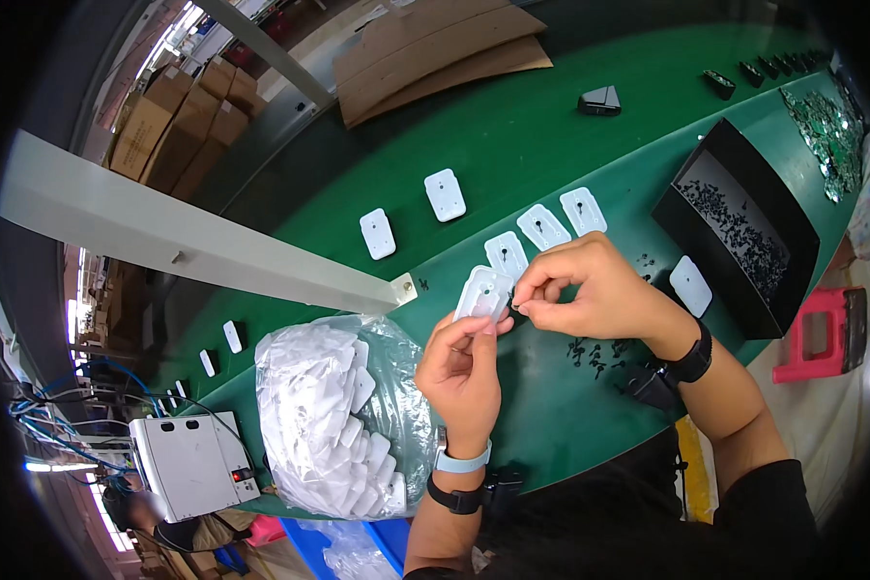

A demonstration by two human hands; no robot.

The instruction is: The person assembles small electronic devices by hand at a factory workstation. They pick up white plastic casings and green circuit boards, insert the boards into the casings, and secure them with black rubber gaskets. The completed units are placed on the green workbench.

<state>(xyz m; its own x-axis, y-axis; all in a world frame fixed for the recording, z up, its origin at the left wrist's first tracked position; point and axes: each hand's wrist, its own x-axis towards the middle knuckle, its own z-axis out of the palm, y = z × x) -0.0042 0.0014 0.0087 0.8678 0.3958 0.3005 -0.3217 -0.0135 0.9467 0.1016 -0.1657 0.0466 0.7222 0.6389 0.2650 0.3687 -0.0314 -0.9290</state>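
My left hand (466, 377) grips a white plastic shell (483, 292) by its near end, thumb on top. Thumb and forefinger of my right hand (594, 290) pinch a small black part, mostly hidden, at the shell's right edge. Beyond lie three similar shells in a row: the nearest shell (506, 255), a middle shell (543, 226) and a far shell (583, 211), each with a dark piece inside. Loose black parts (594, 354) are scattered below my right hand. To its right, a black tray (788, 261) holds many small black parts; another white shell (690, 287) lies against it.
A clear plastic bag (304, 416) full of white shells is at the left. A pale metal post (193, 232) slants across the left side. Behind runs a green belt (532, 126) carrying white shells and dark housings. Circuit boards (826, 135) are piled at the far right.
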